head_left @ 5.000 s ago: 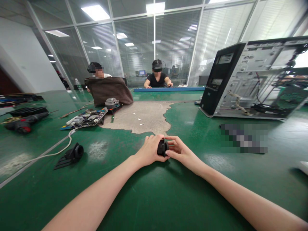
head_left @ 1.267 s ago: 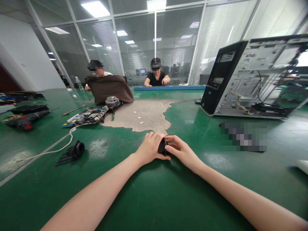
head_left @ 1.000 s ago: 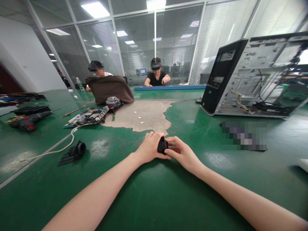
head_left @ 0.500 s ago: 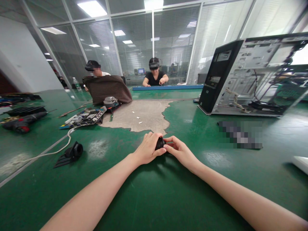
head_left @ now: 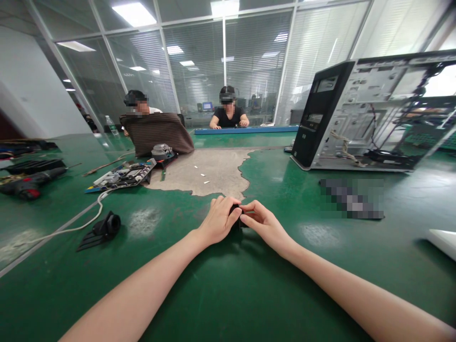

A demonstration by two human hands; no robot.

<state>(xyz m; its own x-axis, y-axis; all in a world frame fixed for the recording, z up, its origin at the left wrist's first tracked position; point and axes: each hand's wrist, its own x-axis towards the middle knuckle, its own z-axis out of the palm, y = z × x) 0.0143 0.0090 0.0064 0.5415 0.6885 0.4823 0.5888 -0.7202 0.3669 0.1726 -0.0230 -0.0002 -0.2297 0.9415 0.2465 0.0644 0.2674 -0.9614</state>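
Both of my hands meet just above the green tabletop [head_left: 221, 294] around a small black part [head_left: 238, 222]. My left hand [head_left: 218, 219] wraps over it from the left, thumb on the near side. From the right, my right hand [head_left: 267, 224] pinches its edge between thumb and fingertips. Fingers cover most of this part, so its exact kind is hidden. Off to the left lies another black piece [head_left: 105, 229], with a round collar and a slatted flat base.
An opened computer case [head_left: 327, 118] stands at right. On the left are a circuit board [head_left: 123, 175], a white cable [head_left: 101, 204] and a power drill [head_left: 32, 183]. A brown cloth-covered object [head_left: 156, 133] stands farther back. Two people sit across the table.
My left thumb has shifted up over the black part, hiding more of it. The part appears turned slightly between my hands. The whole view has shifted a little.
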